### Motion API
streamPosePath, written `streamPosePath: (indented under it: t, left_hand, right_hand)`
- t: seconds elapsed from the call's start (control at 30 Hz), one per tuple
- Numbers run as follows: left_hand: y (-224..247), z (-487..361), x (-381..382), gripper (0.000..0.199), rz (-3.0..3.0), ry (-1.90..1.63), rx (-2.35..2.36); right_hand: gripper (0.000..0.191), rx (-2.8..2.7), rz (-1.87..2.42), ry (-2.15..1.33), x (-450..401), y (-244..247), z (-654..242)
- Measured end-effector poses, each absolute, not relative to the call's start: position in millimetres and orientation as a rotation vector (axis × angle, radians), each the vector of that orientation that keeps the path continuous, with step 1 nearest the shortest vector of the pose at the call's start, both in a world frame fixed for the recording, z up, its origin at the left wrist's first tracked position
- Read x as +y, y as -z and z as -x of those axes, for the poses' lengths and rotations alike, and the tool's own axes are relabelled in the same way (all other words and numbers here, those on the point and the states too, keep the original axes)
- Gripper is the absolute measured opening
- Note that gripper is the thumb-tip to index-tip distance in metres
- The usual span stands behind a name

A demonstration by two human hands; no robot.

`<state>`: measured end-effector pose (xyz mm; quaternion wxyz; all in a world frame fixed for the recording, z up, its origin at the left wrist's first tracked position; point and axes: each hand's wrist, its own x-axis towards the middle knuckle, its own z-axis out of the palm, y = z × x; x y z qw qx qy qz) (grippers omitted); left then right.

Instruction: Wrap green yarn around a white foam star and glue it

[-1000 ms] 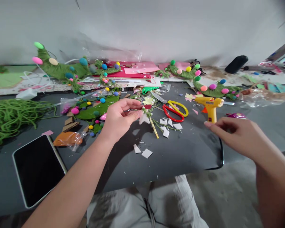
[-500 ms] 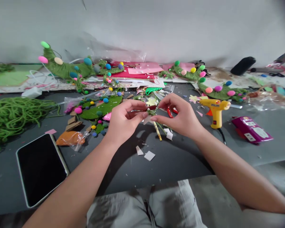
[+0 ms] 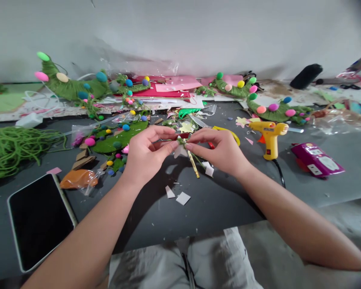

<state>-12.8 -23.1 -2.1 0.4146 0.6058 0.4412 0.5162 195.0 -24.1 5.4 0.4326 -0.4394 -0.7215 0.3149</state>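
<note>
My left hand [image 3: 150,154] is closed in a pinch, thumb against forefinger, on a small craft piece, a pale star shape [image 3: 180,151] with a green, string-like part above it. From the other side, my right hand [image 3: 221,150] pinches the green part, its thumb and fingertips nearly meeting the left ones. The fingers cover much of the piece. Just below the hands, a gold patterned stick [image 3: 194,164] slants down toward me. A yellow paper flower [image 3: 186,127] lies beyond the fingertips. Behind my right hand, a yellow handle [image 3: 233,135] and a bit of red show.
To the right are a yellow glue gun [image 3: 270,138] and a purple packet [image 3: 317,159]. On the left lie green yarn [image 3: 21,150], a tablet-like device [image 3: 42,222] and an orange bag [image 3: 80,179]. Green wrapped crescents [image 3: 75,86] with coloured balls line the back. White scraps [image 3: 183,198] lie in front.
My right hand has come closer to the left, its raised fingers now lowered onto the piece. The yellow handle behind it has come into sight. The whole view has shifted slightly.
</note>
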Motion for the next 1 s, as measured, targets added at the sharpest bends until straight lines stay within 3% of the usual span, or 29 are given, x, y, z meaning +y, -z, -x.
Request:
streamPosePath:
  t: [0.67, 1.0]
  left_hand:
    - [4, 12, -23, 0.028, -1.512, -1.265, 1.125]
    - [7, 14, -20, 0.027, -1.476, -1.312, 1.149]
  right_hand:
    - [0.014, -1.897, 1.038, -0.746, -23, 1, -189]
    - [0.043, -1.610, 1.375, -0.440, -3, -14, -234]
